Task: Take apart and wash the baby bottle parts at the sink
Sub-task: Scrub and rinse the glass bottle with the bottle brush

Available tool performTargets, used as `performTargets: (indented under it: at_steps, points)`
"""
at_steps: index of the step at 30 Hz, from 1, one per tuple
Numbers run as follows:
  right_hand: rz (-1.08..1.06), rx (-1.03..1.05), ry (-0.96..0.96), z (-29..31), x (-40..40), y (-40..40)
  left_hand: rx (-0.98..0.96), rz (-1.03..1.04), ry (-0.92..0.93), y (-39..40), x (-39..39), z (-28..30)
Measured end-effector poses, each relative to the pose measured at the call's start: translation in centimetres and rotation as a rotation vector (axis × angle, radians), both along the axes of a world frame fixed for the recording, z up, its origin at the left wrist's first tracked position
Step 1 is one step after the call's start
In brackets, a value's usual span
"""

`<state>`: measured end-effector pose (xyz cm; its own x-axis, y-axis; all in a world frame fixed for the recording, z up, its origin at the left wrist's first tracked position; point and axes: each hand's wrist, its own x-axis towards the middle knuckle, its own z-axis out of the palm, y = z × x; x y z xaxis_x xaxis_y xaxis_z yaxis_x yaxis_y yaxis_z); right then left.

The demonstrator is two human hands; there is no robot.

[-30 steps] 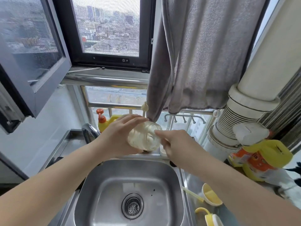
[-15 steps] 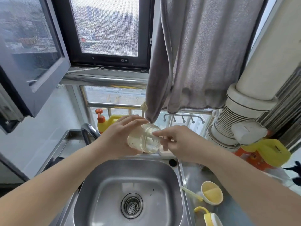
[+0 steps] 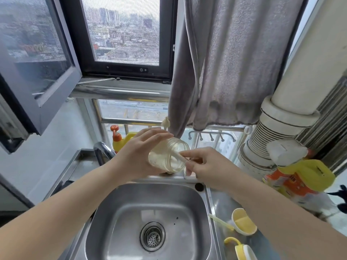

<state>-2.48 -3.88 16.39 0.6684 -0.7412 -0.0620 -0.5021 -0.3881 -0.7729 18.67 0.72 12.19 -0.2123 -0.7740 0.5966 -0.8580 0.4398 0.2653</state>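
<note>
Tilting further since a second ago, the clear bottle body (image 3: 169, 156) is now lying on its side above the back edge of the steel sink (image 3: 131, 212), its open mouth facing right. From the left, the left hand (image 3: 139, 152) is wrapping its fingers over the top of the bottle and gripping it. To the right, the right hand (image 3: 204, 166) is pinching a thin white stick (image 3: 180, 157), possibly a straw or brush handle, whose far end is reaching into the bottle's mouth. Farther right, on the counter, a yellow cap (image 3: 244, 221) and a yellow handled piece (image 3: 242, 249) are lying beside the sink.
</note>
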Motion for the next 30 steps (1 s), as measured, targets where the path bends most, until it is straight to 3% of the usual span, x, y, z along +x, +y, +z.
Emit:
performTargets:
  at_steps: [2,4,8,11,14,18,20,23,25,30]
  points:
    - [0.026,0.123,-0.096,-0.4,0.4,0.5,-0.038,-0.004,0.004,-0.2,-0.2,-0.2]
    - [0.096,0.067,-0.081,-0.5,0.5,1.0,-0.054,-0.004,0.013,-0.3,-0.2,-0.4]
    - [0.208,-0.212,0.191,0.3,-0.4,0.7,0.006,-0.005,-0.029,0.0,0.2,-0.8]
    - [0.136,-0.430,0.368,0.6,-0.5,0.1,-0.001,0.004,0.001,0.2,0.0,-0.8]
    - [0.059,-0.415,0.182,0.5,-0.1,0.3,-0.030,0.020,0.033,0.0,-0.3,-0.4]
    - [0.150,-0.181,0.008,0.1,0.4,1.6,-0.060,0.027,0.032,-0.1,0.0,-0.7]
    - [0.234,-0.241,0.050,-0.3,0.1,1.2,-0.055,0.047,0.020,0.0,0.2,-1.3]
    - [0.359,-0.410,0.285,-0.3,-0.4,0.2,0.000,0.032,-0.010,0.2,0.5,-2.1]
    - [0.303,-0.458,0.365,0.0,-0.5,-0.3,0.011,0.026,0.011,0.4,0.5,-2.3]
    - [0.109,-0.181,0.032,0.0,0.1,-0.1,0.011,0.062,0.095,0.4,0.6,-1.4]
